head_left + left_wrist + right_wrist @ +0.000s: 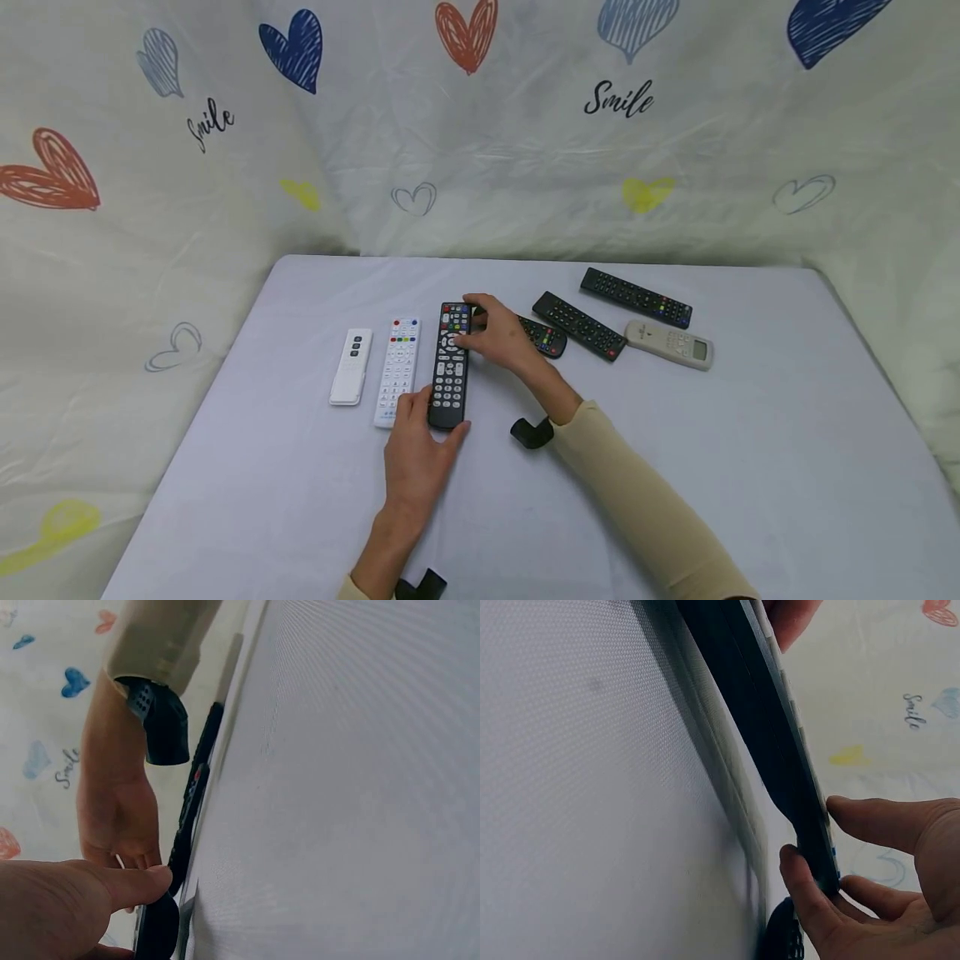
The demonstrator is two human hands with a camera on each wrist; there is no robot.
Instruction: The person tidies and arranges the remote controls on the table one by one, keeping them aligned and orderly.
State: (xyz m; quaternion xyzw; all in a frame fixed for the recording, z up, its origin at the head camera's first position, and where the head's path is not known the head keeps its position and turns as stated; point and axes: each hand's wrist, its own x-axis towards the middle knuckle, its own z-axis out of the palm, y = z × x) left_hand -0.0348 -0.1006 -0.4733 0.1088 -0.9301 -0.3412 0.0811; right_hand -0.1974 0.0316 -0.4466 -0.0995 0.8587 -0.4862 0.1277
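Both hands hold a black remote control [449, 375] with pale and coloured buttons, its long side pointing away from me. My left hand [414, 462] grips the near end, thumb at the lower right corner and fingers along the left edge. At the far end, my right hand [506, 337] pinches it, the thumb over the buttons. In the right wrist view the remote is tilted just above the cloth, with fingertips against its edge and underside. Left of it lie a white many-button remote [399, 367] and a slim white remote [351, 367], roughly parallel.
Behind the right hand, another black remote [546, 337] is partly hidden. Further right are two more black remotes, one in the middle [579, 326] and one at the back [636, 297], plus a beige remote with a small screen [670, 345]. A white cloth covers the table [787, 467].
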